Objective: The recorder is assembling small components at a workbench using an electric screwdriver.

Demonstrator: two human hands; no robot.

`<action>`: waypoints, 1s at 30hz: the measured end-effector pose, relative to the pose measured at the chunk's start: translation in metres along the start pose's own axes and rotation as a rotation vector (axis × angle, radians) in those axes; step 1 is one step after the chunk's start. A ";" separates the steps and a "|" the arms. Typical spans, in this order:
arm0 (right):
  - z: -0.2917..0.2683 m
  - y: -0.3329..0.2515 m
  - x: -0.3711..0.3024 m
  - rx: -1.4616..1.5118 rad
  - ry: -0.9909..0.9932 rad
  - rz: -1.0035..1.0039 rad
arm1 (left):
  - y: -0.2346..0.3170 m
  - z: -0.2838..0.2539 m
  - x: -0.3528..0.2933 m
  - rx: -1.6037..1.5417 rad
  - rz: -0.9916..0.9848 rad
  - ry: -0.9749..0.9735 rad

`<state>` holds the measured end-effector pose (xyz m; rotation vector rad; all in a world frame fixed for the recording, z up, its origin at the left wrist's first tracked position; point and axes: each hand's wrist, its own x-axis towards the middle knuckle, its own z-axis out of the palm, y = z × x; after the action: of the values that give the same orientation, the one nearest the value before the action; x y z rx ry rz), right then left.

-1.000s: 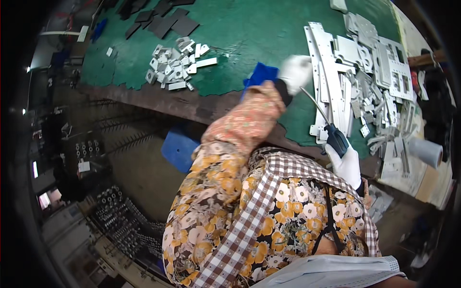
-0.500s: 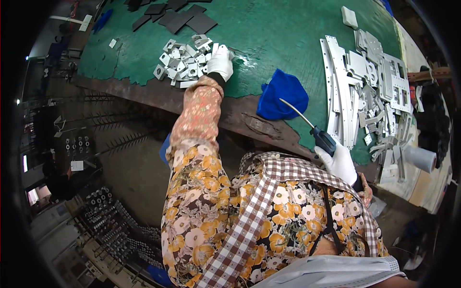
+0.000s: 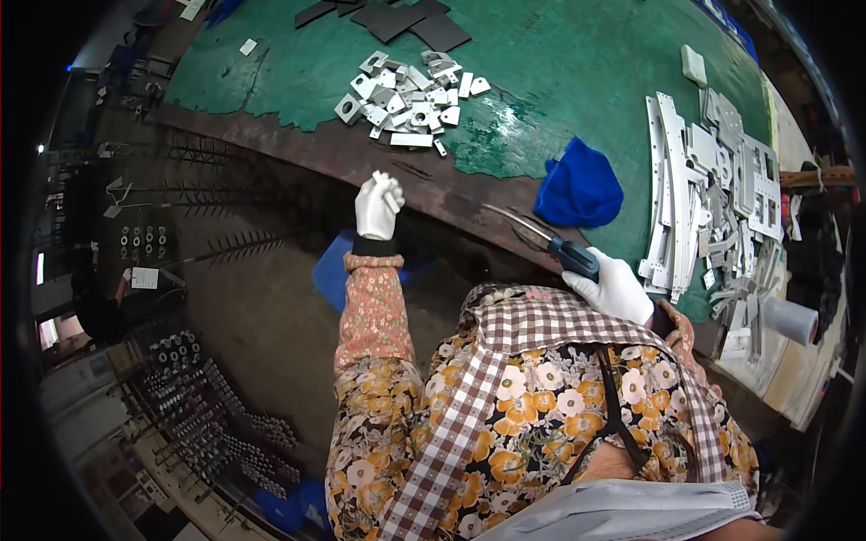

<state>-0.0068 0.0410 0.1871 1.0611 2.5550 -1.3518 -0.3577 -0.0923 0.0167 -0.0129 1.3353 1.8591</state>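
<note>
In left hand [image 3: 375, 215]: small whitish metal part [image 3: 388, 187], gripped in tightly curled, white-gloved fingers, just short of the workbench [image 3: 577, 77] front edge, over the floor [image 3: 442, 338]. Part mostly hidden by the glove — can't tell one piece from two together. In right hand [image 3: 613, 287]: curved-shaft hand tool [image 3: 575, 260], fingers wrapped round the dark teal handle, shaft angled up-left across the bare brown edge, near a crumpled blue cloth [image 3: 582, 191]. Tip thin, exact form hard to make out; part of handle hidden in the palm. On the green top: loose heap of small holed metal brackets [image 3: 406, 97], well apart from the right hand. Farther back, black flat slabs [image 3: 439, 32], some cut off at the upper border. To the right, long drilled metal strips [image 3: 669, 194] beside overlapping perforated plates [image 3: 762, 185], lower ones partly covered; next to those, a roll of clear film [image 3: 790, 320]. Under the bench, behind the left wrist: blue plastic object [image 3: 334, 272], partly hidden — can't tell bin from stool, contents likewise. At lower left, racked small parts [image 3: 212, 397], too dim to identify.
</note>
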 end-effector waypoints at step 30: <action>0.184 -0.086 0.090 -0.626 -0.689 -0.824 | -0.118 -0.155 -0.182 -1.737 0.384 0.798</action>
<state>-0.1727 -0.0808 0.1033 -0.5267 2.5541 -0.6527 -0.2316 -0.3139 -0.0616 -1.5543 -0.3499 2.8738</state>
